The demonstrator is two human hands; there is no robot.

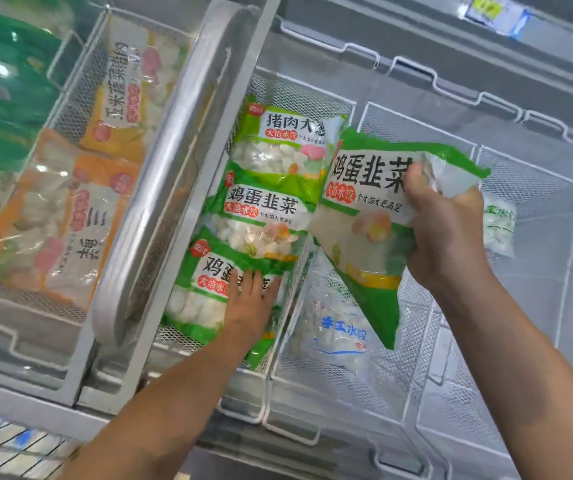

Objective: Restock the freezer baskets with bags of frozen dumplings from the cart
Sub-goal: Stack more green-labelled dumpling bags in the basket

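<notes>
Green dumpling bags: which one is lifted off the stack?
The tilted green bag gripped by the right hand; the others lie flat in the basket.

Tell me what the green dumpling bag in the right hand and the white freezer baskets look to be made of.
Green dumpling bag gripped by the right hand: thin glossy plastic film, it seems, since it crumples under the fingers and has clear windows showing dumplings. White freezer baskets: apparently metal wire mesh with a white coating, judging by the fine grid and thicker rim wires.
</notes>
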